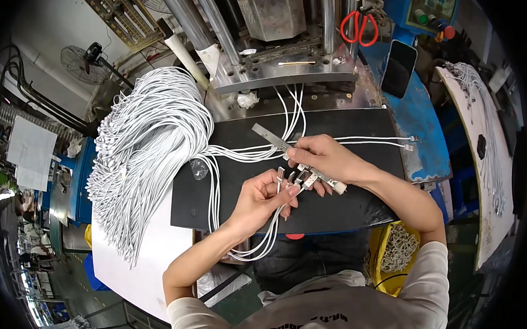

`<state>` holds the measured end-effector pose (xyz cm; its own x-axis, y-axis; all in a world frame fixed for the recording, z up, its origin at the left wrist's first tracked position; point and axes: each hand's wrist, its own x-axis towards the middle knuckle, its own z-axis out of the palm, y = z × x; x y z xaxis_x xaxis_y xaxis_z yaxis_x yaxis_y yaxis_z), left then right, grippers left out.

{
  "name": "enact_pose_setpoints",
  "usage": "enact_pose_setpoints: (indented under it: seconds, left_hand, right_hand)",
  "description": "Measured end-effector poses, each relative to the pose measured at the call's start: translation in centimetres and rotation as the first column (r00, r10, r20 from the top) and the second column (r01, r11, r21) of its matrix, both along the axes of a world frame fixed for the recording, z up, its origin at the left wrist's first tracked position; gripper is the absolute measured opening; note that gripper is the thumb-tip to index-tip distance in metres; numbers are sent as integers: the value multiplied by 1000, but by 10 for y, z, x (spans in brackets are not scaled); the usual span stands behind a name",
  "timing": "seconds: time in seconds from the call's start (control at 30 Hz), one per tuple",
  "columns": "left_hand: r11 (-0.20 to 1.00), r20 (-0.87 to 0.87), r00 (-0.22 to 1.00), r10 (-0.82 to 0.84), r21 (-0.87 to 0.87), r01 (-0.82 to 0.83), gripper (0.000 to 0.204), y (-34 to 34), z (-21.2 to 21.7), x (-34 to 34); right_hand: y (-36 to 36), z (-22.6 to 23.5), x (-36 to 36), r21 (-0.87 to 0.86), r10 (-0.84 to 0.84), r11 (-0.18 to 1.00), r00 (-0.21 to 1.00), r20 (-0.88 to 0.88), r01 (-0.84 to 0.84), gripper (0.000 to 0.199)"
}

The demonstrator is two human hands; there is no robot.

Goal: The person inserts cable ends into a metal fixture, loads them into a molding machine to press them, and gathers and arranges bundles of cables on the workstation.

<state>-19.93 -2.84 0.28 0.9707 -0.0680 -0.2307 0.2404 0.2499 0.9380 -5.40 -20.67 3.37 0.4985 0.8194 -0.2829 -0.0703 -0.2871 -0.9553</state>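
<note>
My right hand (325, 158) is closed around a long metal fixture bar (267, 135), held at a slant over the black work surface (198, 214). Small connector ends sit along the bar's lower part, partly hidden by the fingers. Just beside it, my left hand (261, 197) pinches several white cables (262, 254) near their small metal-tipped plugs (281, 173). These cables loop down past the near edge of the surface. The fingertips of both hands nearly meet at the bar. Two white cables with plugs (408, 147) lie stretched out to the right.
A thick bundle of white cables (160, 110) hangs at the left. Behind the work surface stands a metal press (279, 77) with upright columns. Red-handled scissors (359, 29) and a phone (399, 69) are at the back right. A yellow bin (379, 258) stands low at the right.
</note>
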Motion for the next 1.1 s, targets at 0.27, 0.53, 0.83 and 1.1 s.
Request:
enact_pose_setpoints:
  seconds: [0.27,0.53,0.83,1.1]
  left_hand:
    - [999,-26,999,41,18,-40,14,-1,5,-2]
    - [994,-26,997,68,88,-66,19,-3,7,-4]
    - [994,-58,995,82,82,-77,29,3,3,-2]
    - [990,40,997,73,121,-78,32,-3,-5,-4]
  right_hand:
    - [-13,5,4,43,99,994,993,56,-102,40]
    - [-8,-1,-4,109,77,992,995,-58,-70,36]
    - [-21,18,-4,-61,176,984,976,129,-169,59]
    - [-18,8,-5,-88,100,992,991,90,-92,46]
